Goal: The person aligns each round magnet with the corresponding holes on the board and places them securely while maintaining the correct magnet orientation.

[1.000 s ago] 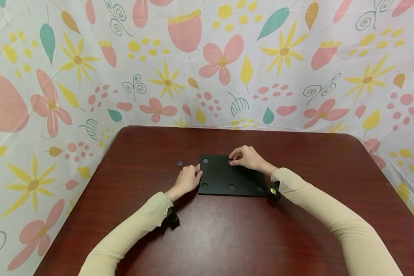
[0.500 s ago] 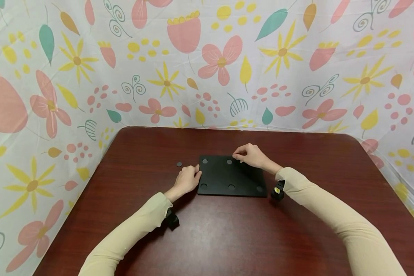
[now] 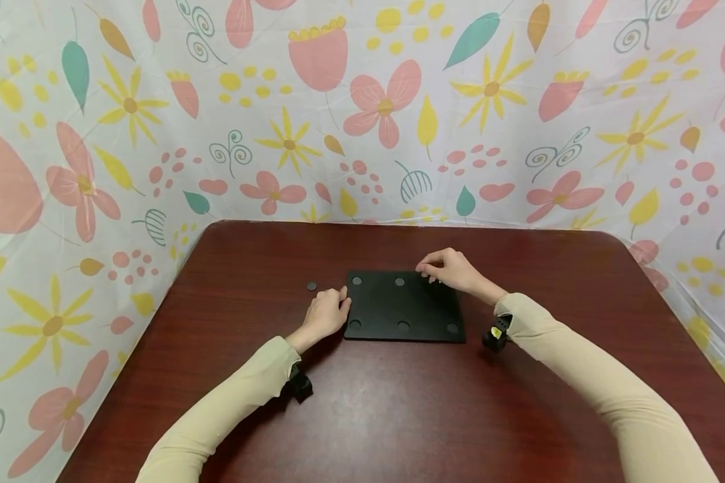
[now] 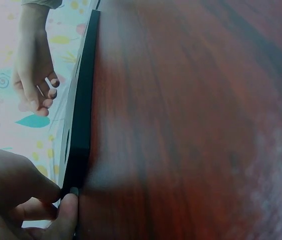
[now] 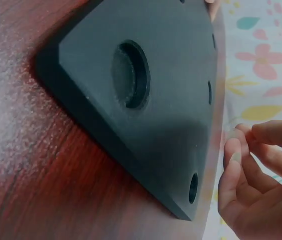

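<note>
A flat black board [image 3: 406, 308] with several round recesses lies on the table. Small grey discs seem to fill the back-left recess [image 3: 356, 281] and the back-middle recess [image 3: 400, 282]; the front ones look hollow. One loose dark disc [image 3: 311, 286] lies left of the board, behind my left hand [image 3: 327, 314]. That hand holds the board's left edge, thumb and finger at its corner in the left wrist view. My right hand [image 3: 456, 272] hovers over the back-right part, its fingers loosely curled with nothing visible between them. In the right wrist view a hollow recess [image 5: 131, 75] shows up close.
The dark red-brown table [image 3: 362, 416] spreads around the board. A flower-patterned cloth [image 3: 374, 168] hangs behind the table and along its left side. Black wrist cameras [image 3: 497, 335] are strapped at both sleeves.
My right hand has left the back-middle recess, where a disc now shows, and moved right and slightly up. The left hand stays at the board's edge. The head view shifts slightly.
</note>
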### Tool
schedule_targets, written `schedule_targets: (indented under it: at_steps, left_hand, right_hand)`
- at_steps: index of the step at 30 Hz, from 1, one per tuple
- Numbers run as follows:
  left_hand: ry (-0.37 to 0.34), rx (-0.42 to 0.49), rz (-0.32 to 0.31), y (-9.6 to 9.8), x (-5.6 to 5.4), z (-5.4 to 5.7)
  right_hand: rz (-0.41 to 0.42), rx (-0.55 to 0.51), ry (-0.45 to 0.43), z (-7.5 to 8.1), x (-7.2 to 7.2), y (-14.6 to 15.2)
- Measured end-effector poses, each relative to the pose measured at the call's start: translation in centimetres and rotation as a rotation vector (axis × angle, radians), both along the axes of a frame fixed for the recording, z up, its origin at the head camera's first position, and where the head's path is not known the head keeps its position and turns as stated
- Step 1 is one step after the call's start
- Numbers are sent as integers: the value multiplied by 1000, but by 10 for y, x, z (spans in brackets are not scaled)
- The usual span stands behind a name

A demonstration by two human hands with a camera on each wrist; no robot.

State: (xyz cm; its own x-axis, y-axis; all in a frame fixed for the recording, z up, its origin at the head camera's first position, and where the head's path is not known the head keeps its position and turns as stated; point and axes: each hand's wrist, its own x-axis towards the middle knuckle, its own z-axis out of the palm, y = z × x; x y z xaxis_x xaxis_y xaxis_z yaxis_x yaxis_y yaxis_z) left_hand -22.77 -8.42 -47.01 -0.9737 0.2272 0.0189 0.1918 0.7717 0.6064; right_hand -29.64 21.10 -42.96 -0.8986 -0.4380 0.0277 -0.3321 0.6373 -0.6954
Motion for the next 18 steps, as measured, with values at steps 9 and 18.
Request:
schedule_targets:
  at_steps: [9, 18]
  left_hand:
    - [3, 0, -1, 0, 0, 0]
    - [10, -3, -2, 0, 0, -1]
  right_hand:
    - [-9, 11, -26, 0, 3, 9]
    - [-28, 10, -38, 5, 7, 20]
